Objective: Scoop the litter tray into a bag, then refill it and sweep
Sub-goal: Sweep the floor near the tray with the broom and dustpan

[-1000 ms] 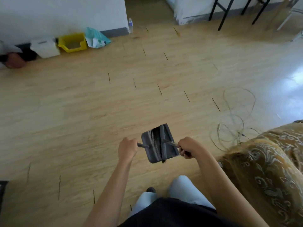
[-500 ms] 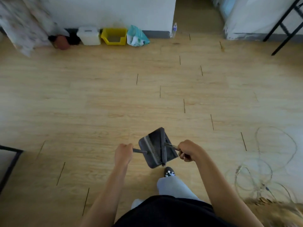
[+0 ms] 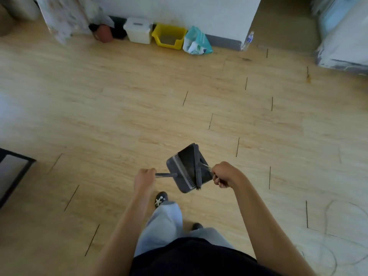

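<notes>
A grey dustpan with a comb edge hangs in front of me above the wooden floor. My left hand grips its handle. My right hand grips the handle of a broom whose head lies across the pan. Far ahead against the white wall stands the yellow litter tray with grey litter inside. A teal and white litter bag leans just right of it. A white lidded bin stands just left of it.
A brown round object and a patterned cloth sit at the far left wall. A plastic bottle stands at the wall corner by a doorway. A dark frame lies at left. Loose cable curls at lower right.
I have walked toward the litter tray, which now looks larger and nearer. The patterned sofa and most of the cable have slid out of view. Both hands keep their grips.
</notes>
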`<action>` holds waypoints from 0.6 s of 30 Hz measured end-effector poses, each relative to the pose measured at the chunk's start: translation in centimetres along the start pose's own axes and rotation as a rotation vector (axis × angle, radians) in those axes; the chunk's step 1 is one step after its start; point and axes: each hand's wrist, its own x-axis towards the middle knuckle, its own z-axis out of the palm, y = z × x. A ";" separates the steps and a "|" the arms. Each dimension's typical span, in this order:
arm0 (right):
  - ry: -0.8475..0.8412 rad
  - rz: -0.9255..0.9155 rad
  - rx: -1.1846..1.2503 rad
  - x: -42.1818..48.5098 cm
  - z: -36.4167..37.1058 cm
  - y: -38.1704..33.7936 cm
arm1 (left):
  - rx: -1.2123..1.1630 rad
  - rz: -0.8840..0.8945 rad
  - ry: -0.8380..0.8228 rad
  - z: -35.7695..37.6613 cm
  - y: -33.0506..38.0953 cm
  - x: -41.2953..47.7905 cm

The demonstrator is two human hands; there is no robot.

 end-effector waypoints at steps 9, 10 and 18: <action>0.009 0.050 0.009 6.3 0.5 -12.0 | -0.053 -0.011 -0.060 -4.4 6.6 11.1; 0.009 0.057 0.019 7.1 0.7 -13.8 | -0.066 -0.008 -0.075 -5.1 7.4 12.7; 0.065 0.070 0.116 11.0 2.9 -25.5 | -0.081 0.013 -0.080 -10.5 13.3 22.7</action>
